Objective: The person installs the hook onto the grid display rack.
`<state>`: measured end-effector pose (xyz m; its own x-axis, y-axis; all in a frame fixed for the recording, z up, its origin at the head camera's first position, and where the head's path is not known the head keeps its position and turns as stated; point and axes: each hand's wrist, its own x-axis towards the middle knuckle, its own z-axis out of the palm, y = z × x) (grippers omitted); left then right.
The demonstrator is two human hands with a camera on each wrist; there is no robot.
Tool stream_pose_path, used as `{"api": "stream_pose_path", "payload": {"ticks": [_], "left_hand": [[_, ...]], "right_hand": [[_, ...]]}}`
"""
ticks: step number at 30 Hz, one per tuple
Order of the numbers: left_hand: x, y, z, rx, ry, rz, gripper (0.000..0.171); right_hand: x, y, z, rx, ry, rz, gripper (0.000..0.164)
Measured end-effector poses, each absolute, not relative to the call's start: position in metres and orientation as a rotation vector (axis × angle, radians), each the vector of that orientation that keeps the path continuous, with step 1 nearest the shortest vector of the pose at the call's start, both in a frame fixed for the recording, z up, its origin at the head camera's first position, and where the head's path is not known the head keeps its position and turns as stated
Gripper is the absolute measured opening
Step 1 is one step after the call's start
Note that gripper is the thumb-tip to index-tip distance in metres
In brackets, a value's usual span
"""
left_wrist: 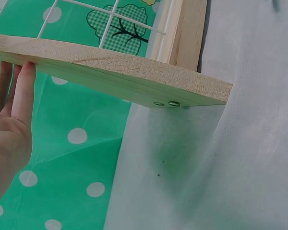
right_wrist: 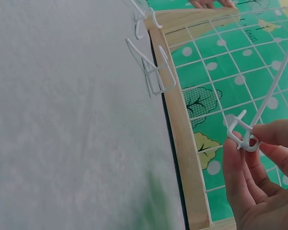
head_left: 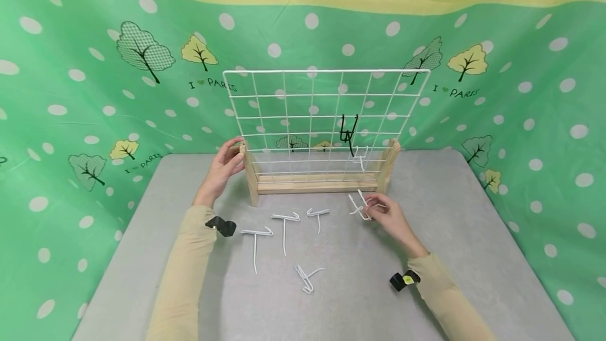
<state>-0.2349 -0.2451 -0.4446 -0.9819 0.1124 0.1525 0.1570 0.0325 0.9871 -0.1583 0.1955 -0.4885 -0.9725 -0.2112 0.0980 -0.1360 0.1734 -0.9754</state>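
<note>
My left hand (head_left: 221,175) touches the left wooden upright (head_left: 252,183) of a white wire grid rack (head_left: 326,71). In the left wrist view, its straight fingers (left_wrist: 25,93) meet the board's outer face. My right hand (head_left: 389,221) pinches a white wire hook (right_wrist: 270,91) between thumb and fingertips, in front of the rack's lower right part. Its long prong points up and away in the right wrist view. A black hook (head_left: 347,134) hangs on the grid's right half, and a white hook (head_left: 362,161) hangs just below it.
Several white hooks lie on the grey table (head_left: 360,288): one hook (head_left: 256,246) at left, others nearer the rack, and a tilted hook (head_left: 306,281) closer to me. A green dotted cloth (head_left: 142,67) stands behind and beside the table.
</note>
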Motion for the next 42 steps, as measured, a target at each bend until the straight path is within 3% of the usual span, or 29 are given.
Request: {"api": "stream_pose_path", "payload": {"ticks": [15, 35, 42], "left_hand": [[-0.238, -0.248, -0.445, -0.320, -2.221, -2.131, 0.046], [-0.233, -0.246, -0.447, -0.266, -2.245, -2.143, 0.047], [-0.233, -0.244, -0.446, -0.278, -2.243, -2.134, 0.046]], "right_hand": [[-0.166, 0.193, -0.475, -0.212, 2.323, -2.055, 0.028], [-0.158, 0.198, -0.447, -0.270, 2.294, -2.280, 0.020], [-0.159, 0.203, -0.439, -0.302, 2.250, -2.402, 0.027]]}}
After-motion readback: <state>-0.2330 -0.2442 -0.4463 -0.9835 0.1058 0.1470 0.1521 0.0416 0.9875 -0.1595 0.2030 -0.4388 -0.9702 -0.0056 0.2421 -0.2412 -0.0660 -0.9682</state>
